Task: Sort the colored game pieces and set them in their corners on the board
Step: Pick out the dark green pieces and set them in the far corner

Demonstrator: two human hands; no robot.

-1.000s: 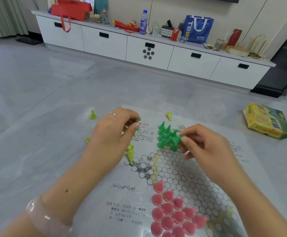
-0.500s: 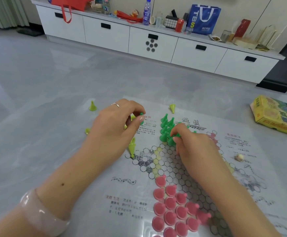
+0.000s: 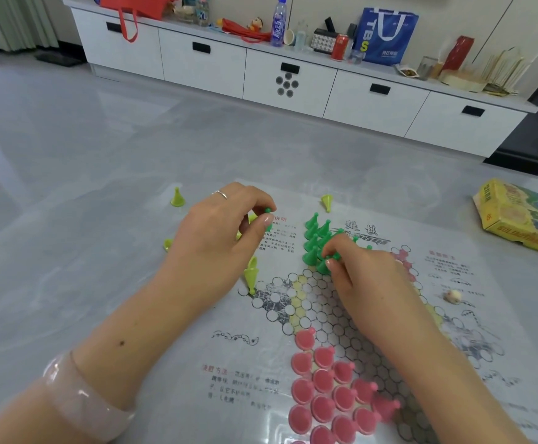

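Note:
A paper board point(image 3: 341, 315) printed with hexagon cells lies on the grey floor. Several green cone pieces point(image 3: 313, 239) stand in its far corner. My right hand point(image 3: 360, 277) pinches a green piece at the near edge of that cluster, touching the board. My left hand point(image 3: 216, 238) hovers left of the cluster, holding a green piece between thumb and fingers, with yellow-green pieces half hidden under the palm. Several pink pieces point(image 3: 328, 392) fill the near corner. Yellow-green cones lie loose: one on its side point(image 3: 251, 274) at the left corner, another point(image 3: 326, 201) beyond the green ones.
Two more yellow-green pieces point(image 3: 177, 197) point(image 3: 167, 244) sit on the floor left of the board. A yellow game box point(image 3: 517, 216) lies at the right. A small pale object point(image 3: 452, 296) rests on the board's right side. A white low cabinet point(image 3: 293, 78) runs along the back.
My right hand has come down from above the green cluster and now pinches a piece at the cluster's near edge. My left hand has barely moved.

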